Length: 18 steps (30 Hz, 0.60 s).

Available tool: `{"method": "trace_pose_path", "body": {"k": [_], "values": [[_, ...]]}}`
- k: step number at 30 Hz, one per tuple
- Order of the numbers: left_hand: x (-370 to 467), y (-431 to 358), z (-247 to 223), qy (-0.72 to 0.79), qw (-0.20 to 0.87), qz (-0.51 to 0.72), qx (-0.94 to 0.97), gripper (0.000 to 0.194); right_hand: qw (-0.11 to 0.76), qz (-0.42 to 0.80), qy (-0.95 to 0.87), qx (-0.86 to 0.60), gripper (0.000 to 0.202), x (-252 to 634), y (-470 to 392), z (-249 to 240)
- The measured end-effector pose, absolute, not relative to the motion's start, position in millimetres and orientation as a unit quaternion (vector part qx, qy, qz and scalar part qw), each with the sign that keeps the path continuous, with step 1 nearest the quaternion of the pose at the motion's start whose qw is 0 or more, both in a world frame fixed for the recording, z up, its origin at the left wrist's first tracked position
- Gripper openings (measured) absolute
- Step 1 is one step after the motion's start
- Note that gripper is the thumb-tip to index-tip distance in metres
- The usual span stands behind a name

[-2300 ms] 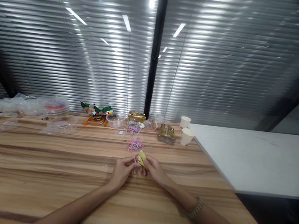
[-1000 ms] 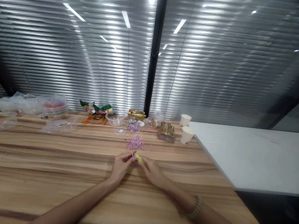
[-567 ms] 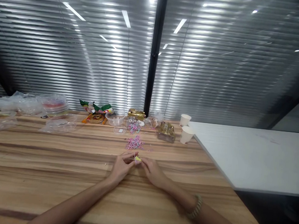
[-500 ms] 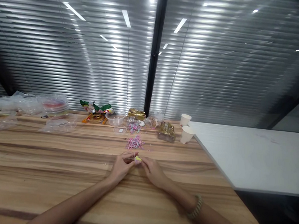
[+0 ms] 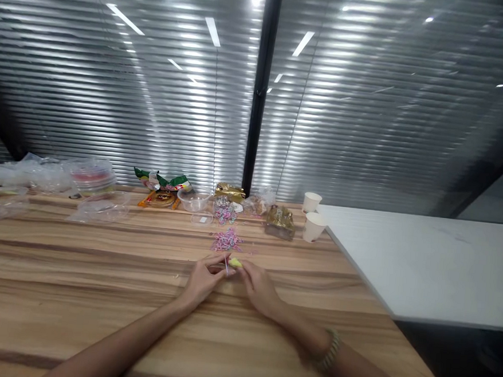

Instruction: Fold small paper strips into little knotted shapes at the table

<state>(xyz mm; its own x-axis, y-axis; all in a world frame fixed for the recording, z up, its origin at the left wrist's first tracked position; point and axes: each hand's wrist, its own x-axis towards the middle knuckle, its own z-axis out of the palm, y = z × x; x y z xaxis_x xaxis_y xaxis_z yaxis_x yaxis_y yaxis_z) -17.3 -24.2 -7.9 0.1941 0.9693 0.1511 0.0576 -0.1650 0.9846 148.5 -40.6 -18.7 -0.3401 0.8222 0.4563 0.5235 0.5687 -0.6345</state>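
Note:
Near the middle of the wooden table [image 5: 98, 281], my left hand [image 5: 204, 277] holds a thin pale band [image 5: 227, 265] stretched between its fingertips. My right hand [image 5: 258, 285] pinches a small yellow piece [image 5: 235, 262] just to the right of the band. The two hands' fingertips are close together. Beyond them lies a loose pile of pink, purple and teal bands [image 5: 227, 240], with more bands [image 5: 225, 213] spilling by a clear bag behind it.
Clear bowl [image 5: 194, 200], snack packets [image 5: 160, 198], gold-wrapped block [image 5: 281, 222] and paper cups [image 5: 315, 227] line the back. Stacked plastic lids [image 5: 92, 177] and clear bags [image 5: 32, 174] lie at back left. A white table [image 5: 427, 264] adjoins on the right.
The yellow piece has shifted slightly up and right, away from the band, and shows more. The band stands more upright between my left fingers. Both arms are nearly still.

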Motion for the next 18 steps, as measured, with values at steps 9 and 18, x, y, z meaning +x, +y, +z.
{"method": "trace_pose_path", "body": {"k": [9,18], "values": [[-16,-23,-12,0.411,0.461,0.476,0.626,0.045,0.326,0.208,-0.82,-0.423,0.024,147,-39,-19],[-17,-21,-14,0.386,0.454,0.43,0.678,0.042,0.291,0.158,-0.839,-0.431,0.026,149,-41,-26]]}}
